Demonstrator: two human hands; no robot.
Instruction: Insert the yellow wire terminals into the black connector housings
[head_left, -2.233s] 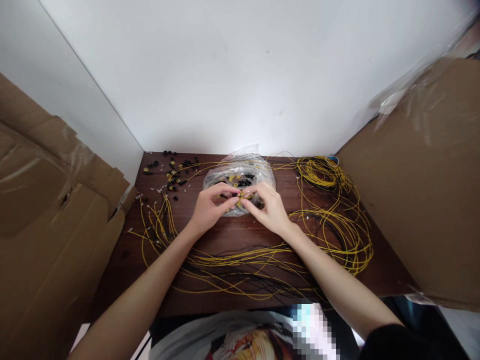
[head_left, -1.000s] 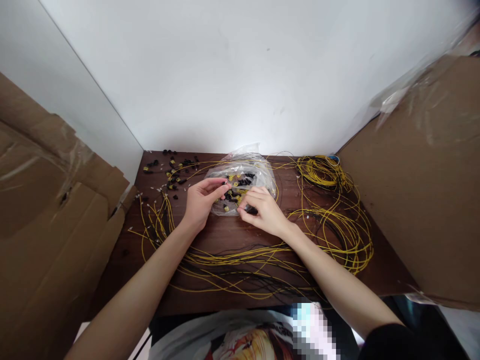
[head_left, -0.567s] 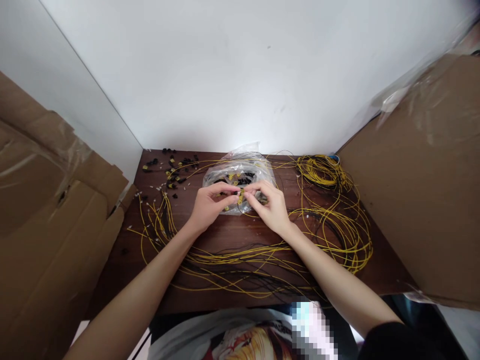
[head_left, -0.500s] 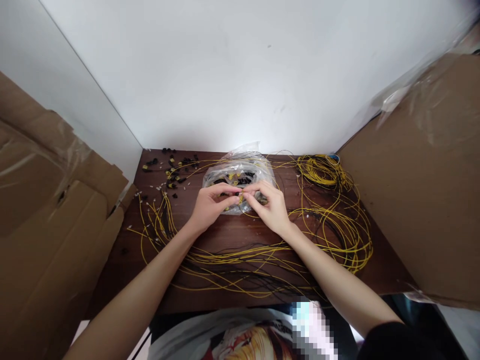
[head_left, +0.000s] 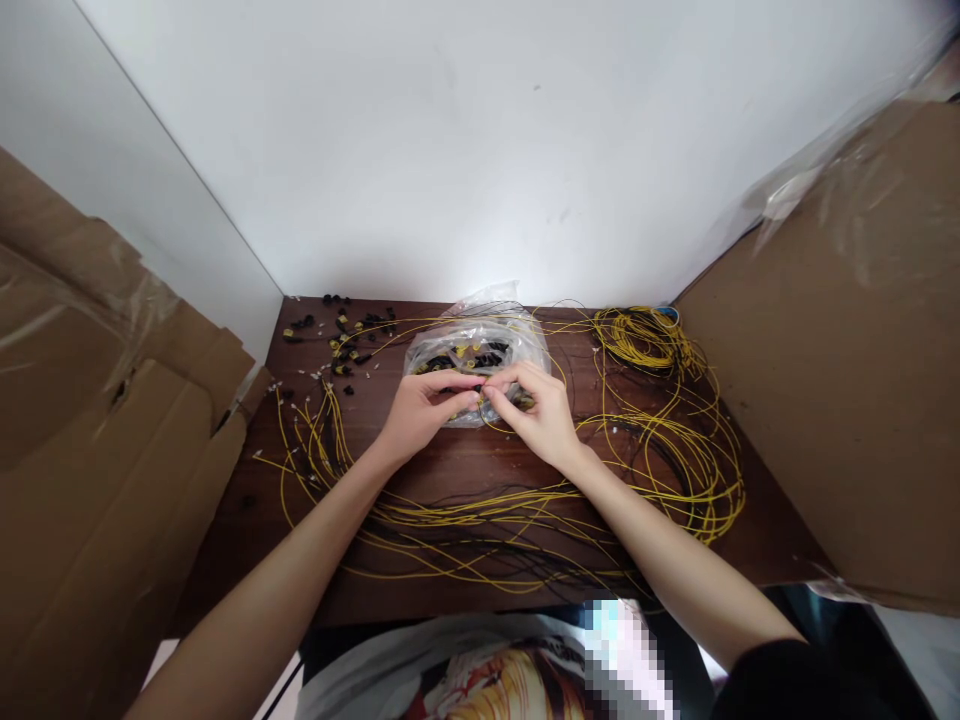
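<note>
Over a clear plastic bag [head_left: 529,335] my two hands meet, fingertips nearly touching. My left hand [head_left: 417,412] pinches a small black connector [head_left: 478,388] between thumb and forefinger. A thin yellow wire [head_left: 493,428] runs to the fingertips of my right hand [head_left: 541,412], which are pinched on its end beside the connector. Fingers hide most of the joint between the two. Black and yellow connector parts [head_left: 491,354] lie in the bag beneath.
Long yellow and black wires [head_left: 480,512] sweep across the brown table [head_left: 450,470]. A yellow wire coil [head_left: 637,345] sits at the back right. Loose connectors [head_left: 345,345] are scattered at the back left. Cardboard [head_left: 862,380] flanks both sides; a white wall [head_left: 480,150] rises behind.
My right fingertips have shifted slightly closer to the connector, and less of it shows between the hands. Otherwise both hands hold their place.
</note>
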